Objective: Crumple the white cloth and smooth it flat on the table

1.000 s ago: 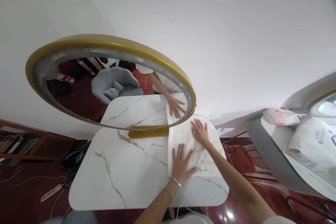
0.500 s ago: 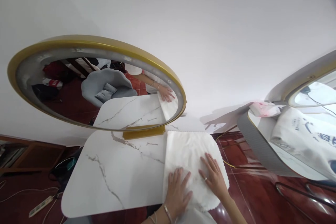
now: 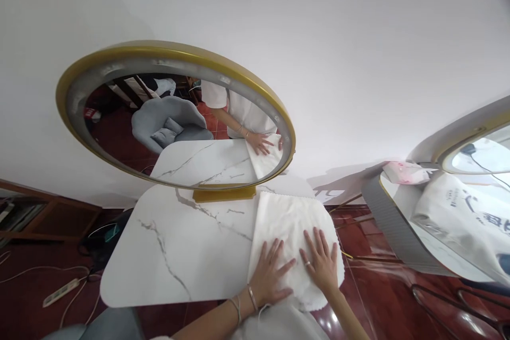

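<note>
A white cloth lies flat on the right part of a white marble-patterned table, its near edge hanging over the table's front. My left hand rests palm down on the cloth near its front left, fingers spread. My right hand, a ring on one finger, lies flat beside it on the cloth's front right, fingers also spread. The two hands are close together, almost touching. Neither hand holds anything.
A round gold-framed mirror stands on a gold base at the table's back, reflecting the table, a grey chair and a person. A second table with a white bag is at right. Cables and a power strip lie on the red floor.
My right hand slid from the cloth's far edge back to the near edge, beside my left hand. The cloth now lies smoother. The view shifted a little.
</note>
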Demonstrator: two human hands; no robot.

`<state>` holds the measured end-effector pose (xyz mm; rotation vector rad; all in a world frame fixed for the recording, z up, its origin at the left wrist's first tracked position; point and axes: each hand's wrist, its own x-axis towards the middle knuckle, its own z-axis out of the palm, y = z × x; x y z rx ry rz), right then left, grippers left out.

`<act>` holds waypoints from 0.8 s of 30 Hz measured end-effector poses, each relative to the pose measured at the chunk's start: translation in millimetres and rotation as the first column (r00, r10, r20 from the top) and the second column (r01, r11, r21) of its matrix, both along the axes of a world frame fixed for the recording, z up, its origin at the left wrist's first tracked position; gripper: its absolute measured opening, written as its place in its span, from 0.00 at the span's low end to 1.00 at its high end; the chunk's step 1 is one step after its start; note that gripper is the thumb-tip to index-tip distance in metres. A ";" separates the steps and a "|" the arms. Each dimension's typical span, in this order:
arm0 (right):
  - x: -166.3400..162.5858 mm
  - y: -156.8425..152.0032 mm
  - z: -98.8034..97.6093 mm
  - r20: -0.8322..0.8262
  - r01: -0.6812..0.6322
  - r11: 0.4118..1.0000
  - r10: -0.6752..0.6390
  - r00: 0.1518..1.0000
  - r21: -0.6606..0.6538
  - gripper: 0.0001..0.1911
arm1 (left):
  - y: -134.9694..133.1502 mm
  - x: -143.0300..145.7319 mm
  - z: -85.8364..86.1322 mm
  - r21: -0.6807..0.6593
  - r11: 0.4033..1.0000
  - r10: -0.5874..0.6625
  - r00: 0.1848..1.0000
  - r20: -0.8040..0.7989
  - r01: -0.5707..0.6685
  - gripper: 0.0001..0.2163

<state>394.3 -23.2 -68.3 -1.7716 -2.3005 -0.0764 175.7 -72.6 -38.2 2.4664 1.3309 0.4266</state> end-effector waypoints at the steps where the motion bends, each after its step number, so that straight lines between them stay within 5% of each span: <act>1: -1.6 -0.1 -0.5 0.003 -0.003 1.000 0.003 1.000 -0.005 0.31 | -4.1 -1.6 -0.6 -0.026 0.999 -0.040 0.999 0.007 0.040 0.35; 9: -56.4 -2.0 0.0 0.002 -0.066 0.998 0.066 0.998 0.011 0.32 | -19.6 -40.1 -3.2 -0.060 0.998 0.027 0.999 -0.031 -0.028 0.35; 24: -229.9 -34.5 7.2 -0.065 -0.231 0.971 0.235 0.970 0.058 0.32 | -76.3 -202.7 0.0 0.083 0.981 0.189 0.965 -0.181 -0.176 0.35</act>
